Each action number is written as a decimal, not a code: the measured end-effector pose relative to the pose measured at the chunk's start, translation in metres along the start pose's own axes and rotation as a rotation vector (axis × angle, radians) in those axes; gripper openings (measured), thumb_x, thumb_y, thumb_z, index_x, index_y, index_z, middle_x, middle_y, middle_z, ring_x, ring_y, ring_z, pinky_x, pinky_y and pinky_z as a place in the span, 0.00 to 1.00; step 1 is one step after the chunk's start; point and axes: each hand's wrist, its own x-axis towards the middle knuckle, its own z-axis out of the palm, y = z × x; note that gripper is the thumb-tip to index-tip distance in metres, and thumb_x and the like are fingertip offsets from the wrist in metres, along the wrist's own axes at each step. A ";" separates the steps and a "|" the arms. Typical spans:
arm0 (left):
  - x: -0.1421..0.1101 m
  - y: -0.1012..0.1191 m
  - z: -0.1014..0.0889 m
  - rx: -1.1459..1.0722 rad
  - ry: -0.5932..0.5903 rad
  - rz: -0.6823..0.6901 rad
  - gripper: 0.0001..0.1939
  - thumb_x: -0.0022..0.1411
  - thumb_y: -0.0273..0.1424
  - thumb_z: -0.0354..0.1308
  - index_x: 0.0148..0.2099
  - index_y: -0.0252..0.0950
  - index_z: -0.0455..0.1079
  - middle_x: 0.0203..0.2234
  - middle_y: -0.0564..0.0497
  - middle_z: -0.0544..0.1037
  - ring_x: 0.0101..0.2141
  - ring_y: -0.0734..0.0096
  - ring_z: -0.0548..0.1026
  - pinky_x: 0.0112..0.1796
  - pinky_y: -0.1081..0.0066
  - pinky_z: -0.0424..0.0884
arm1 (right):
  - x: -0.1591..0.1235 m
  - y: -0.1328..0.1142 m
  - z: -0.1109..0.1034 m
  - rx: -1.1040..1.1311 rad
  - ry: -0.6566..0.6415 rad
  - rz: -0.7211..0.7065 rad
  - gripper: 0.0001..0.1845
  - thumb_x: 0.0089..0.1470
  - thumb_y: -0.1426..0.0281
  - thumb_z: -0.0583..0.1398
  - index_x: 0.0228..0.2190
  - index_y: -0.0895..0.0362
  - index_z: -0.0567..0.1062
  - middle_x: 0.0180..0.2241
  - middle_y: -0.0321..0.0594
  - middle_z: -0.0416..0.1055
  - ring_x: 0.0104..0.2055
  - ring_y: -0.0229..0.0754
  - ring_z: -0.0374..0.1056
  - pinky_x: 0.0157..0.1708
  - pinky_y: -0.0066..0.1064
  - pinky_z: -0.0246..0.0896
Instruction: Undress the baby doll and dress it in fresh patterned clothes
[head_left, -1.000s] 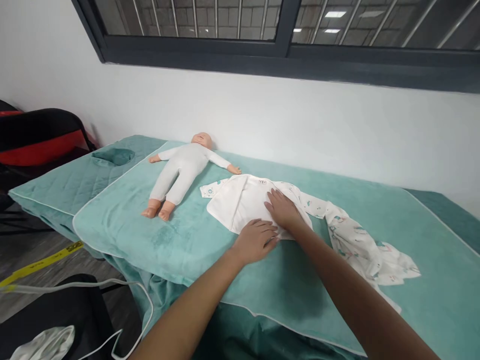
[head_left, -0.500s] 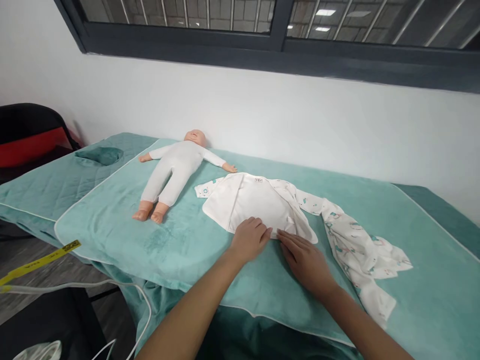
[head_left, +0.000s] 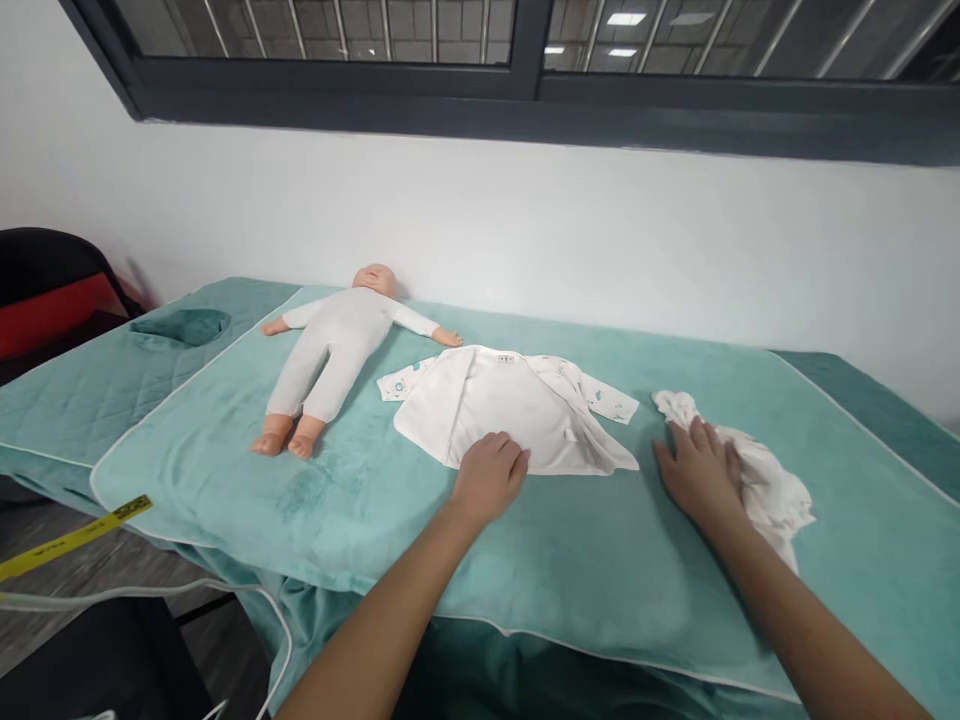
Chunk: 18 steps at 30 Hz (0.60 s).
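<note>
A baby doll [head_left: 337, 345] in a white one-piece lies on its back on a teal padded mat [head_left: 375, 520]. Beside it a white baby jacket [head_left: 510, 405] is spread open on the mat. My left hand [head_left: 489, 476] rests flat on the jacket's lower hem, fingers together and stretched out. My right hand [head_left: 697, 470] lies flat on a bunched white patterned garment [head_left: 757, 480] at the right, pressing its near edge, fingers spread.
The mat covers a teal quilted table [head_left: 112, 370] against a white wall under a dark-framed window [head_left: 525, 70]. A black and red chair [head_left: 52, 290] stands at far left. Yellow tape [head_left: 75, 535] and a white cable [head_left: 150, 592] lie on the floor.
My right hand slid off the jacket to the right onto the patterned garment, which is now bunched up apart from the jacket. My left hand stayed on the hem.
</note>
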 end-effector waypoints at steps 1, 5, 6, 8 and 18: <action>0.000 0.000 0.000 -0.001 0.000 -0.001 0.18 0.71 0.34 0.45 0.29 0.36 0.66 0.29 0.48 0.72 0.32 0.67 0.69 0.32 0.66 0.64 | 0.003 0.004 -0.003 -0.050 0.007 0.016 0.29 0.62 0.61 0.46 0.58 0.64 0.65 0.65 0.61 0.51 0.68 0.60 0.43 0.62 0.60 0.39; 0.001 0.000 0.000 0.010 -0.002 -0.002 0.18 0.71 0.33 0.44 0.29 0.37 0.65 0.29 0.48 0.72 0.32 0.68 0.69 0.32 0.66 0.64 | 0.017 -0.001 -0.012 -0.054 0.029 -0.063 0.25 0.62 0.60 0.49 0.54 0.60 0.70 0.65 0.53 0.51 0.67 0.60 0.46 0.62 0.57 0.43; 0.001 0.001 0.000 0.014 -0.003 0.000 0.18 0.71 0.33 0.45 0.29 0.37 0.65 0.28 0.49 0.72 0.32 0.68 0.69 0.32 0.66 0.64 | 0.022 -0.008 -0.012 -0.013 -0.004 -0.071 0.25 0.62 0.59 0.49 0.52 0.59 0.71 0.63 0.53 0.57 0.65 0.59 0.51 0.60 0.54 0.47; 0.001 0.001 -0.001 0.023 -0.004 0.001 0.17 0.71 0.33 0.45 0.29 0.37 0.64 0.28 0.49 0.72 0.31 0.68 0.69 0.32 0.66 0.64 | 0.032 -0.024 -0.009 0.072 -0.097 -0.026 0.27 0.62 0.55 0.48 0.50 0.59 0.73 0.53 0.54 0.69 0.55 0.57 0.64 0.53 0.48 0.58; 0.001 0.001 0.000 0.022 0.030 0.005 0.16 0.70 0.32 0.45 0.28 0.37 0.62 0.27 0.49 0.71 0.30 0.68 0.69 0.31 0.67 0.63 | 0.082 -0.033 0.014 0.368 0.028 0.224 0.20 0.53 0.66 0.53 0.42 0.62 0.76 0.39 0.51 0.74 0.41 0.51 0.69 0.43 0.38 0.61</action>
